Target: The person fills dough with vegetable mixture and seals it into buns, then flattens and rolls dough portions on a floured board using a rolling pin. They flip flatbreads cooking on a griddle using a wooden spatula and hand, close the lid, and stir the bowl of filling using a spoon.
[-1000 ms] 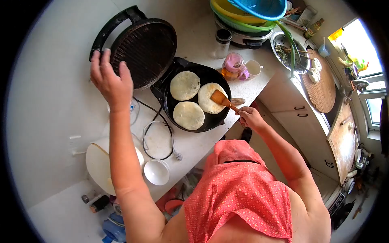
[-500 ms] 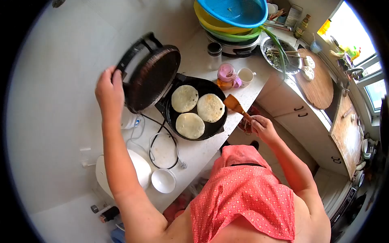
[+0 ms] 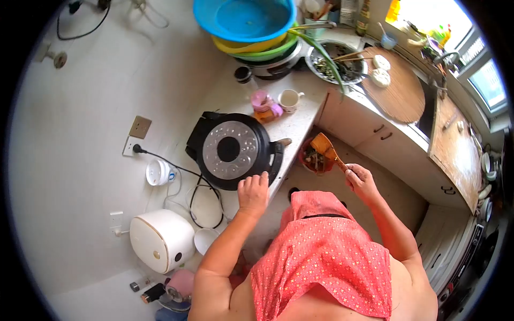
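A black electric griddle (image 3: pixel 228 150) stands on the counter with its lid down, and the flatbreads inside are hidden. My left hand (image 3: pixel 254 193) is at the near edge of the lid, beside the handle (image 3: pixel 276 159). Its fingers are stretched toward the lid and not wrapped round the handle. My right hand (image 3: pixel 361 182) is closed round the handle of a wooden spatula (image 3: pixel 323 145). The spatula's blade is off to the right of the counter, above a red container of scraps (image 3: pixel 315 158) on the floor.
Behind the griddle are a pink-lidded jar (image 3: pixel 263 104), a cup (image 3: pixel 289 100) and stacked basins (image 3: pixel 243 18). A bowl of greens (image 3: pixel 338 61) and a round board with dough (image 3: pixel 396 99) lie at right. Cords (image 3: pixel 199 200) and a white appliance (image 3: pixel 160 241) are at left.
My left hand has brought the griddle lid down over the three flatbreads and moved to its near edge. The spatula remains in my right hand. The view has shifted.
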Tool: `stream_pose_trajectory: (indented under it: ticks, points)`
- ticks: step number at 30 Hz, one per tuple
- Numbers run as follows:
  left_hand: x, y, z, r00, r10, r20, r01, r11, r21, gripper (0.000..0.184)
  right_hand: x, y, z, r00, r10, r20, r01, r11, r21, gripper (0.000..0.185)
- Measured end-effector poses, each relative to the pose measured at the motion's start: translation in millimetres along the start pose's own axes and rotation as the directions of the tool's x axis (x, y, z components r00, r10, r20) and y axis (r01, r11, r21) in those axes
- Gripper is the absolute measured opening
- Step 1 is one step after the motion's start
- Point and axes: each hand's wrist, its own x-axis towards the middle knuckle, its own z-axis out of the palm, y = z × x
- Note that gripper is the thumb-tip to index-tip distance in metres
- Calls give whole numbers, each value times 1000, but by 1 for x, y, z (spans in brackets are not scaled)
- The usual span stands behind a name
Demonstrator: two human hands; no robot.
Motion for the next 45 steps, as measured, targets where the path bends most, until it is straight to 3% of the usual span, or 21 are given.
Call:
stream_pose_trajectory:
  ticks: [4, 6, 8, 11, 12, 13, 14, 15, 16, 19, 20, 22, 26, 28, 30, 35, 36, 37, 42, 43, 45]
  points:
    - [0, 12, -4, 985, -125, 123, 117, 991, 70, 62, -25, 29, -44, 996, 81, -35, -78, 995, 69, 22]
    - [2, 32, -17, 972, -198, 129, 182, 975, 126, 69, -36, 45, -69, 995, 60, -75, -59, 998, 6, 22]
    - [-1, 53, -12, 990, -137, 36, 129, 977, 170, 72, -48, 64, -97, 985, 160, -63, -149, 976, 156, 21]
    - [-1, 95, -6, 996, -16, -89, 23, 997, 75, 68, -66, 88, -132, 982, 101, -161, -88, 993, 84, 21]
    - [3, 114, 1, 999, 41, -16, -43, 986, -159, 60, -69, 97, -143, 981, 26, -195, -28, 1000, -5, 21]
    - [6, 134, 7, 992, 112, 50, -84, 918, -387, 53, -73, 92, -156, 987, 114, -114, -99, 986, 134, 25]
    - [16, 160, 13, 974, 94, 207, 45, 814, -579, 45, -76, 88, -161, 984, 116, -133, -96, 985, 144, 25]
    - [26, 190, 20, 926, 110, 361, 200, 670, -715, 37, -77, 83, -165, 985, 156, -78, -124, 941, 315, 28]
    - [34, 215, 39, 915, 184, 360, 209, 546, -811, 29, -77, 77, -168, 984, 179, -17, -150, 869, 472, 32]
    - [78, 307, 30, 766, 327, 553, 514, 204, -833, 35, -75, 58, -175, 998, 10, 58, -32, 919, 392, 38]
    - [92, 329, 32, 762, 346, 548, 506, 212, -836, 35, -72, 54, -172, 999, -49, 12, 38, 888, 459, 41]
    - [118, 362, 37, 723, 362, 588, 662, -120, -740, 29, -58, 60, -175, 998, -58, -2, 53, 897, 440, 43]
    - [174, 400, 37, 766, 309, 564, 602, -36, -798, 17, -47, 60, -211, 985, -121, -126, 146, 966, 211, 51]
    - [212, 415, 36, 789, 228, 571, 585, 5, -811, 15, -54, 58, -238, 978, -61, -201, 114, 957, 266, 55]
    - [269, 415, 56, 810, 198, 551, 545, 88, -833, 10, -69, 76, -281, 986, -85, -143, 76, 995, -67, 53]
    - [405, 406, 117, 890, 39, 454, 431, 251, -867, 15, -133, 152, -355, 928, 211, -308, -226, 974, -13, 51]
    - [426, 405, 127, 918, -29, 396, 389, 268, -881, 16, -149, 166, -362, 883, 280, -377, -278, 959, 60, 52]
    - [452, 386, 171, 974, -35, 225, 218, 425, -878, 20, -163, 176, -365, 830, 351, -434, -323, 936, 138, 52]
    - [475, 395, 159, 979, -153, 134, 203, 766, -610, 36, -193, 193, -398, 724, 424, -544, -321, 905, 278, 50]
    - [476, 391, 171, 992, -121, 39, 126, 892, -434, 44, -191, 196, -409, 666, 378, -643, -248, 925, 287, 49]
    - [457, 415, 150, 989, -143, -39, 128, 954, -271, 55, -184, 191, -441, 548, 232, -804, -150, 972, 178, 48]
